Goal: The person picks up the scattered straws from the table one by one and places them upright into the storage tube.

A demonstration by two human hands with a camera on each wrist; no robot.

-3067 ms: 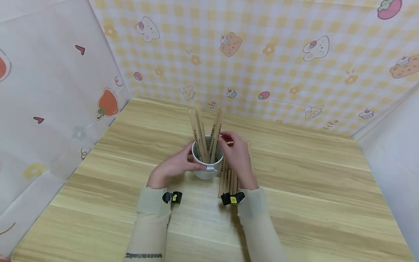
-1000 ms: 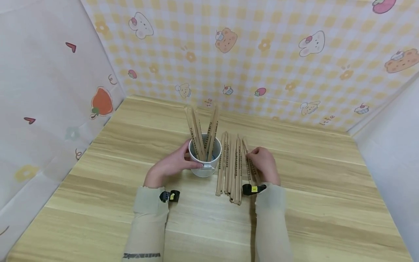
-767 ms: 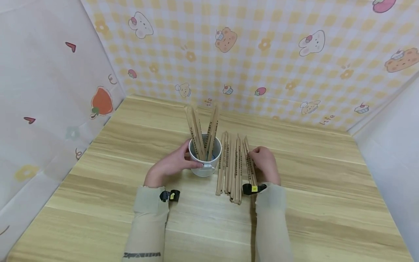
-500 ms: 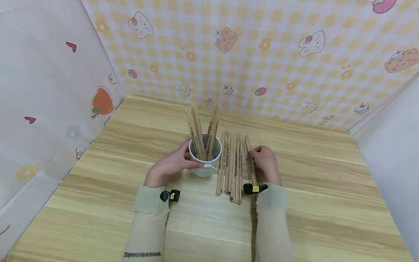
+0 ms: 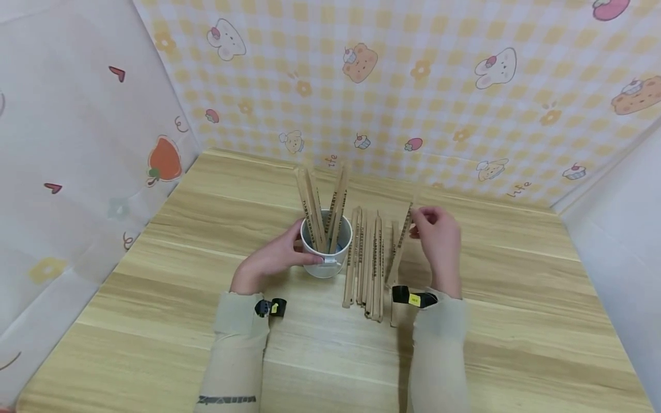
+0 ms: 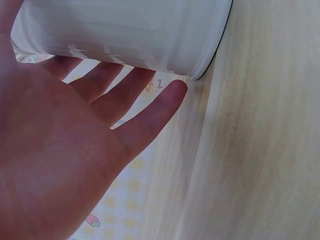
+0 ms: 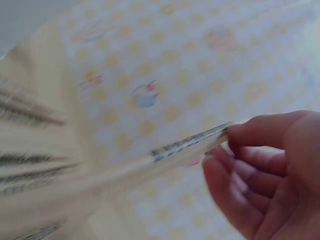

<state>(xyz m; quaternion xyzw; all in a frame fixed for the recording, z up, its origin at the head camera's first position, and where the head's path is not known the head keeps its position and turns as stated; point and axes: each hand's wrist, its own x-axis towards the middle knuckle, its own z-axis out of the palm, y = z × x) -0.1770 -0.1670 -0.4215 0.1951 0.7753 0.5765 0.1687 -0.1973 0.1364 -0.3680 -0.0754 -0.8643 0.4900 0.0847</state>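
My left hand (image 5: 276, 255) grips a white cup (image 5: 321, 269) from the left, thumb near its rim by a small white tab. In the left wrist view, the fingers (image 6: 145, 112) lie along the cup's side. Several paper-wrapped straws (image 5: 312, 212) with dark print stand in the cup, leaning two ways. My right hand (image 5: 438, 235) pinches another wrapped straw (image 5: 401, 246) near its upper end, between thumb and fingertips. That straw slants, its lower end close over the table. In the right wrist view, the pinched straw (image 7: 190, 142) is blurred.
Right of the cup, several wrapped straws (image 5: 364, 258) lie side by side on the wooden table (image 5: 490, 332). One separate straw (image 5: 395, 312) lies at their right, partly behind the held one. A checked yellow cloth (image 5: 413, 97) backs the table; pale cloth walls flank it.
My right hand has left the cup and gone to the straws at the right. It has just raised one straw's upper end, moving up and right. The left hand still holds the cup.
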